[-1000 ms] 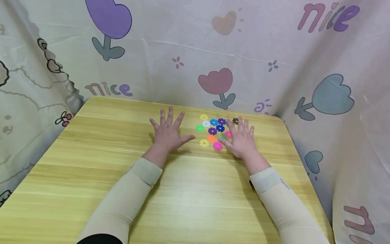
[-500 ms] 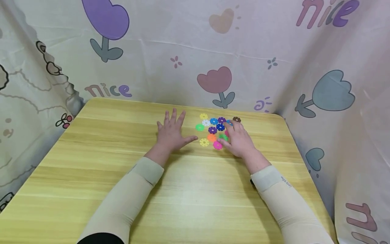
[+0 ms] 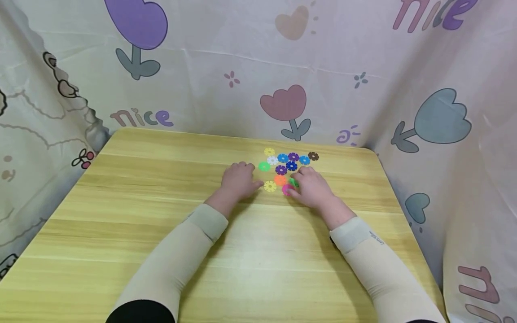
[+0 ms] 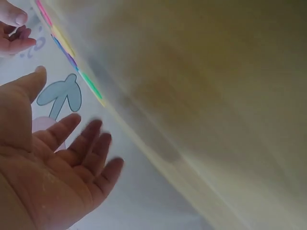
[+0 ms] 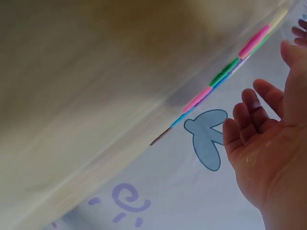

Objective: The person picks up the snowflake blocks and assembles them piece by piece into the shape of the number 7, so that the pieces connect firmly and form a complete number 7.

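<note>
Several notched plastic snowflake discs lie flat in a loose cluster toward the back of the table. Among them are a yellow disc (image 3: 270,186), a light green disc (image 3: 264,166), an orange disc (image 3: 280,180) and a brown disc (image 3: 313,156). My left hand (image 3: 240,181) is just left of the cluster, thumb tip close to the yellow disc. At the cluster's right side, my right hand (image 3: 313,186) overlaps the pink disc (image 3: 286,190) and the green disc (image 3: 294,182). Both wrist views show bent, relaxed fingers and bare palms holding nothing.
The wooden table (image 3: 250,251) extends in front of the discs and to both sides. A patterned curtain (image 3: 202,85) hangs behind its back edge and along the left and right.
Both hands were spread flat with straight fingers; now the fingers are bent. My left hand has shifted right toward the discs. My right fingers have drawn back, uncovering blue and brown discs.
</note>
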Action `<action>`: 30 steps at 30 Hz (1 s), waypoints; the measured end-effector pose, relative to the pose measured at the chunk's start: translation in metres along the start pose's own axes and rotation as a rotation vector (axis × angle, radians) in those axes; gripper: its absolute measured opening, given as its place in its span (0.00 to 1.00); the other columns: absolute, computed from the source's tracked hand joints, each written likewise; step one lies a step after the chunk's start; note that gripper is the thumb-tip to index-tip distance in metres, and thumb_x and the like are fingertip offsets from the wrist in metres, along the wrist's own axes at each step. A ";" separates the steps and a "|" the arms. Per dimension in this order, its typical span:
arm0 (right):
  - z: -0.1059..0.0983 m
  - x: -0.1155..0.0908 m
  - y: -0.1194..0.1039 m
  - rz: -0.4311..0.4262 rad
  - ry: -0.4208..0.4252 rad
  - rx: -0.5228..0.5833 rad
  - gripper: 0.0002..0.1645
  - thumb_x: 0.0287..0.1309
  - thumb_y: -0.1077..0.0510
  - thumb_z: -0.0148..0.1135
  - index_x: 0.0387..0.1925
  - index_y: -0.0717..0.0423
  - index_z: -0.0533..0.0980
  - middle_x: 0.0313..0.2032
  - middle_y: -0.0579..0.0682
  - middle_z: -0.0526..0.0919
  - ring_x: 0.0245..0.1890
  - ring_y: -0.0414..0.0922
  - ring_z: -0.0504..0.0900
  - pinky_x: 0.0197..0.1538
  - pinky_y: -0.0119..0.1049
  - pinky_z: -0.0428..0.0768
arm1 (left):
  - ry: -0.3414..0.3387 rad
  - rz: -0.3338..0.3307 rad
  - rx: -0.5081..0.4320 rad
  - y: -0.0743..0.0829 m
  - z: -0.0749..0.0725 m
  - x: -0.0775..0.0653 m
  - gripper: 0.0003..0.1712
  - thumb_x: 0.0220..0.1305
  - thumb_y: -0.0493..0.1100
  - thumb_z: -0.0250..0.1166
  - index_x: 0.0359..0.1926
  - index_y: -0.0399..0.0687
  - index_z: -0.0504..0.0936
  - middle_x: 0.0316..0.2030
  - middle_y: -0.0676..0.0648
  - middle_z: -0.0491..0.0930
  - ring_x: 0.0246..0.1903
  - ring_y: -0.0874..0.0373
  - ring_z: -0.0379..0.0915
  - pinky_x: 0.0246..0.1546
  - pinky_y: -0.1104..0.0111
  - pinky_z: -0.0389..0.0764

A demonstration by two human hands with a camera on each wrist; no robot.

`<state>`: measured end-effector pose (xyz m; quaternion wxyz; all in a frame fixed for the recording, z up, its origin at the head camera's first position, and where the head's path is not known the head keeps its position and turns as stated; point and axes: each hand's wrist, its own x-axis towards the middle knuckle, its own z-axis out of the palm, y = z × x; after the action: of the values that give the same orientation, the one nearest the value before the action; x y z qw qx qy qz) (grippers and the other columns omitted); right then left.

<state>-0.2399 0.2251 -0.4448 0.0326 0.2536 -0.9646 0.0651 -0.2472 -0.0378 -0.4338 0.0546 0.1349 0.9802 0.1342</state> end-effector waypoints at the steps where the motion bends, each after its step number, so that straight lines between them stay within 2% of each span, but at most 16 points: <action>1: 0.001 0.001 -0.001 -0.007 -0.007 -0.003 0.35 0.68 0.39 0.69 0.61 0.63 0.81 0.52 0.59 0.81 0.54 0.57 0.78 0.64 0.54 0.77 | -0.017 0.003 -0.008 0.001 0.001 0.001 0.38 0.74 0.65 0.63 0.70 0.42 0.76 0.60 0.40 0.81 0.61 0.40 0.76 0.60 0.47 0.79; 3: 0.003 0.002 -0.003 -0.027 -0.015 -0.002 0.31 0.68 0.39 0.69 0.56 0.62 0.83 0.47 0.57 0.81 0.49 0.55 0.78 0.61 0.52 0.78 | -0.050 0.009 -0.021 0.003 0.004 0.003 0.36 0.75 0.64 0.63 0.69 0.43 0.77 0.57 0.42 0.83 0.58 0.42 0.79 0.57 0.48 0.81; 7: 0.004 0.005 -0.007 -0.058 -0.020 0.008 0.24 0.68 0.41 0.70 0.43 0.59 0.84 0.39 0.52 0.78 0.41 0.51 0.76 0.52 0.49 0.79 | -0.097 0.020 -0.026 0.006 0.008 0.008 0.31 0.76 0.62 0.62 0.67 0.46 0.79 0.58 0.45 0.85 0.58 0.44 0.81 0.56 0.49 0.82; 10: 0.004 0.005 -0.006 -0.053 -0.030 0.019 0.22 0.68 0.41 0.70 0.39 0.58 0.84 0.36 0.51 0.76 0.39 0.50 0.74 0.48 0.47 0.78 | -0.125 0.030 -0.008 0.009 0.010 0.011 0.28 0.76 0.61 0.62 0.64 0.47 0.81 0.54 0.46 0.86 0.56 0.46 0.81 0.54 0.50 0.83; 15: 0.004 0.004 -0.005 -0.038 -0.057 0.032 0.23 0.68 0.41 0.70 0.42 0.60 0.86 0.35 0.50 0.76 0.38 0.49 0.73 0.47 0.46 0.78 | -0.161 0.052 0.024 0.017 0.013 0.015 0.24 0.77 0.61 0.62 0.58 0.49 0.83 0.50 0.48 0.86 0.54 0.47 0.82 0.52 0.51 0.83; 21: 0.004 0.006 -0.004 -0.039 -0.081 0.056 0.21 0.69 0.45 0.70 0.42 0.60 0.86 0.35 0.50 0.76 0.37 0.48 0.73 0.46 0.46 0.79 | -0.170 0.070 0.045 0.026 0.016 0.021 0.25 0.76 0.60 0.63 0.62 0.50 0.83 0.56 0.47 0.85 0.58 0.47 0.81 0.54 0.52 0.83; 25: 0.005 0.007 -0.004 -0.021 -0.087 0.081 0.20 0.68 0.46 0.71 0.42 0.60 0.86 0.36 0.50 0.78 0.38 0.48 0.74 0.48 0.45 0.80 | -0.179 0.056 0.013 0.029 0.019 0.024 0.23 0.75 0.57 0.65 0.61 0.48 0.83 0.55 0.47 0.85 0.56 0.48 0.81 0.53 0.53 0.83; 30: 0.004 0.008 -0.004 0.017 -0.098 0.140 0.18 0.66 0.49 0.73 0.41 0.61 0.84 0.37 0.51 0.80 0.40 0.49 0.76 0.52 0.47 0.80 | -0.201 -0.009 -0.085 0.030 0.020 0.026 0.20 0.72 0.53 0.70 0.55 0.46 0.84 0.51 0.48 0.85 0.52 0.50 0.81 0.53 0.55 0.83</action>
<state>-0.2448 0.2168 -0.4477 -0.0332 0.2498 -0.9603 0.1200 -0.2617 0.0027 -0.4466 0.1591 0.1408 0.9638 0.1610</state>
